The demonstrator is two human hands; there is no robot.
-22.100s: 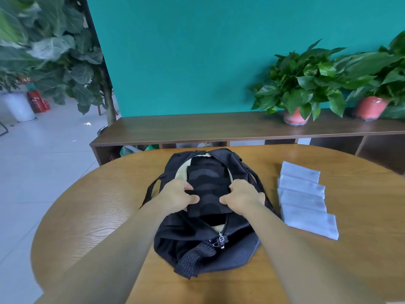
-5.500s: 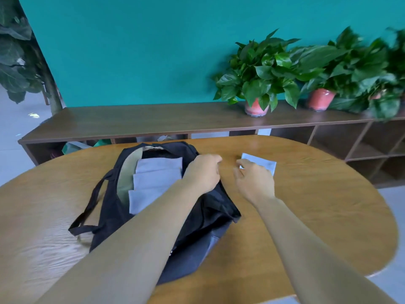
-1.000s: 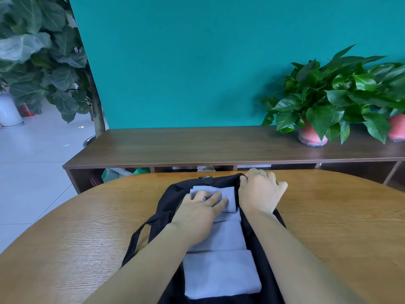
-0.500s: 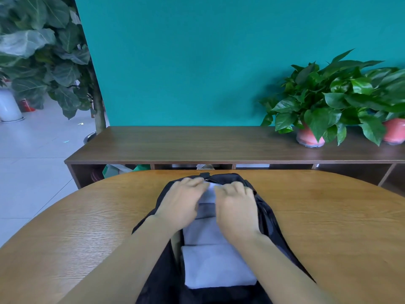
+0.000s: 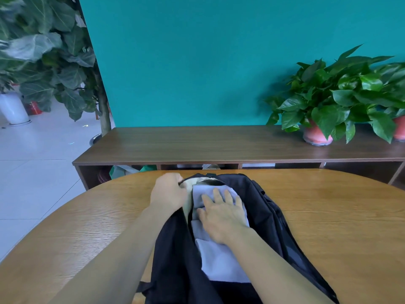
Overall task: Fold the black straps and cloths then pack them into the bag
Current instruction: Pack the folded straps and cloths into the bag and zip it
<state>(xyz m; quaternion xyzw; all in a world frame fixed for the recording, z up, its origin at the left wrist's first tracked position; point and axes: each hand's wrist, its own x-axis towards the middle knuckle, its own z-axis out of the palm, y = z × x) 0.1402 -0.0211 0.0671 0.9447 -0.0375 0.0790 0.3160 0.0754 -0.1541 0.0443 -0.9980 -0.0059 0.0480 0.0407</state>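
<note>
A black bag [image 5: 269, 218] lies open on the round wooden table [image 5: 341, 227]. Several folded pale grey cloths [image 5: 221, 264] are stacked in a row inside it. My right hand [image 5: 219, 218] lies flat with straight fingers on the upper cloths. My left hand [image 5: 169, 191] grips the bag's left opening edge near the top and holds it aside, showing the beige lining. The black straps are hidden under the cloths.
A long dark wooden bench [image 5: 219, 143] stands behind the table against the teal wall. Potted green plants [image 5: 333, 99] in red pots sit on its right end. A tall leafy plant [image 5: 43, 53] stands at the left over white floor tiles.
My left hand has moved off the cloths to the bag's left edge and taken hold of it. My right hand has flattened on the top cloths.
</note>
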